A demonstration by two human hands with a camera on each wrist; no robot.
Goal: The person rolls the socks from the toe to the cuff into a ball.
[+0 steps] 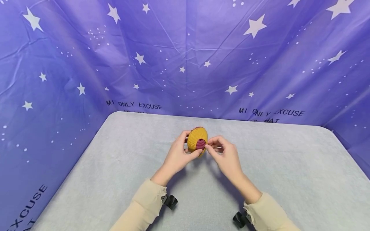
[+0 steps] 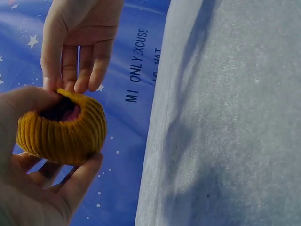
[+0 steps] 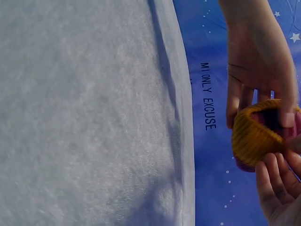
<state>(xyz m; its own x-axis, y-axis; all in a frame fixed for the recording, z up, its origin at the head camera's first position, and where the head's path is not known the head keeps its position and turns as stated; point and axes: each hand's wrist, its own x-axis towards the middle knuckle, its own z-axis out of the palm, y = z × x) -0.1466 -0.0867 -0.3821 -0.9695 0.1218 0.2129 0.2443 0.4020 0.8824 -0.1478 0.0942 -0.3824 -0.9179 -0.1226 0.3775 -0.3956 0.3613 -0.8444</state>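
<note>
A rolled-up ball of ribbed knit point(image 1: 193, 140), mustard yellow outside with maroon knit showing in its opening, is held up over the table. My left hand point(image 1: 178, 154) grips it from the left, the thumb at the opening's rim and the fingers round the far side. In the left wrist view the thumb reaches into the mouth of the knit ball point(image 2: 66, 141). My right hand point(image 1: 228, 158) pinches the yellow rim on the right between thumb and fingertips. From the right wrist, the knit ball point(image 3: 254, 141) shows a dark hollow, with maroon at its underside.
A grey cloth-covered table point(image 1: 289, 166) spreads beneath both hands. Behind and beside it hangs a purple-blue curtain point(image 1: 196, 86) with white stars and black lettering. Black camera mounts point(image 1: 170, 201) sit at the cuffs of the beige sleeves point(image 1: 144, 205).
</note>
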